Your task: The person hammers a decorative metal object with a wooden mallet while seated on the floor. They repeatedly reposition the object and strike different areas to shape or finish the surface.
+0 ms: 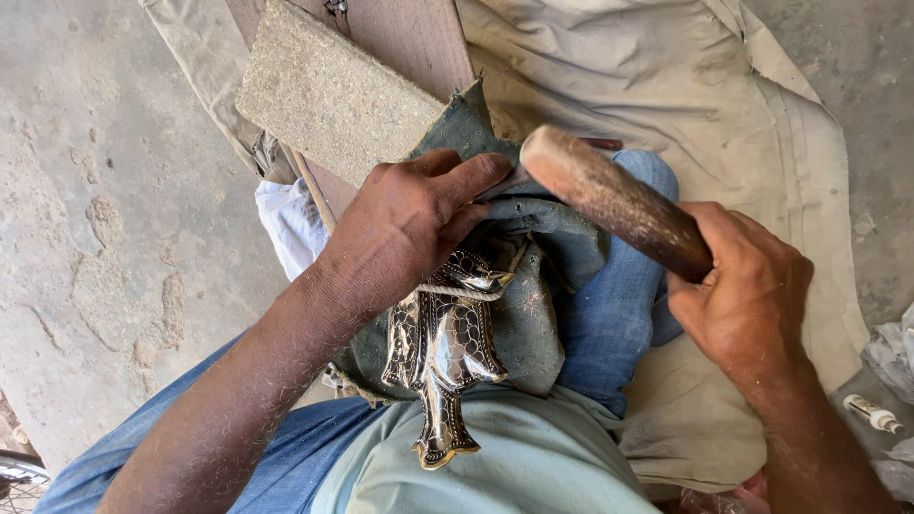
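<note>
**Hands at work on an engraved metal fish**

The left hand [414, 224] is curled narrow over the top of a dark metal fish [443, 357], its fingertips pinching something small that is mostly hidden behind the fingers; what it is cannot be told. The right hand [747, 286] is wrapped tight around a wooden handle [614, 200], which slants from that fist toward 10 o'clock and ends just beside the left fingertips.

The fish lies on a grey-green cloth [533, 314] across the person's lap, head under the left hand at 12 o'clock and tail toward 6 o'clock, over the pale shirt [533, 457]. Its body carries a bright scale pattern, and a cord [462, 292] crosses it near the head. The blue-jeaned knee [619, 305] sits at 3 o'clock of the fish.

A rough stone block [328, 95] lies on a wooden board [409, 33] at 11 o'clock of the left hand. A beige sheet [724, 114] covers the concrete floor [105, 190] at 1 o'clock. A small white tube [874, 414] lies at 4 o'clock of the right hand.
</note>
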